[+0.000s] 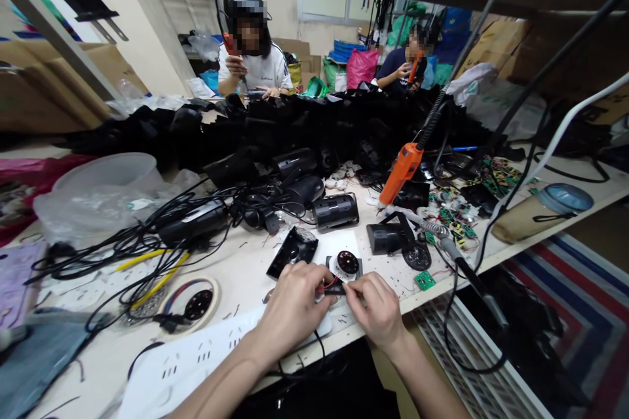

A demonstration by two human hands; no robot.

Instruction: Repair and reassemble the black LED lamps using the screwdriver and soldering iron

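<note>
My left hand (299, 298) is closed at the front of the table, with thin red wires (330, 281) showing at its fingertips. Close beside it, my right hand (377, 308) pinches at the end of a small dark piece or wire too fine to make out. Just beyond the fingers sits a round white part with a black perforated face (348, 263), on a dark square base. To its left an opened black housing (293, 253) lies on a white sheet. A black cylindrical housing (386, 237) with a bracket is on the right.
An orange electric screwdriver (401, 173) hangs point down from a coiled cord. A soldering iron (472, 281) lies by the right edge, near green circuit boards (425, 280). A white power strip (196, 353), a tape roll (189, 304) and tangled black cables (147, 236) are left. Two people sit opposite.
</note>
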